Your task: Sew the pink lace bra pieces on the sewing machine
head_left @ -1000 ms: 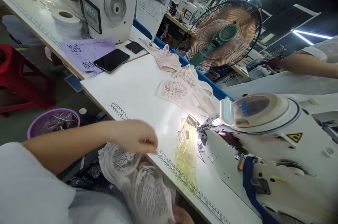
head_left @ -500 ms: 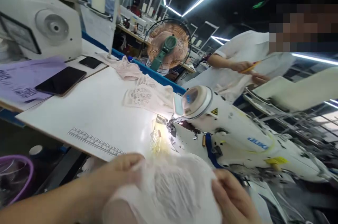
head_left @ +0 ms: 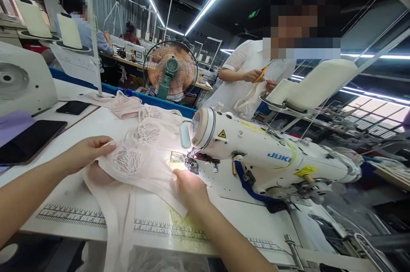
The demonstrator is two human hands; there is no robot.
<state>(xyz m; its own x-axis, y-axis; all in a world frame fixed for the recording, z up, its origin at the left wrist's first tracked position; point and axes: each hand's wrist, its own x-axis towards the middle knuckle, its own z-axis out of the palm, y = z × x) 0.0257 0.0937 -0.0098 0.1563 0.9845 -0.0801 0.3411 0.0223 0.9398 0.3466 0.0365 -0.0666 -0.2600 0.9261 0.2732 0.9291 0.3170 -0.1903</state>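
Observation:
A pale pink lace garment (head_left: pixel 134 169) lies spread on the white sewing table (head_left: pixel 80 203), with part hanging over the front edge. My left hand (head_left: pixel 88 152) pinches its left edge. My right hand (head_left: pixel 188 184) holds its right edge down on the table, just in front of the lit needle area (head_left: pixel 187 163) of the white JUKI sewing machine (head_left: pixel 256 152). More pink lace pieces (head_left: pixel 141 114) lie behind the garment.
Two dark phones (head_left: pixel 30 139) (head_left: pixel 73 107) lie at the left near another machine (head_left: pixel 19 80). A floor fan (head_left: pixel 169 69) stands behind the table. A person in white (head_left: pixel 253 71) stands beyond the machine, holding fabric and an orange tool. Printed rulers (head_left: pixel 73 217) run along the table's front edge.
The garment has come up from my lap onto the table. My right hand has moved to the needle area with its edge, and the view has swung to the right and up.

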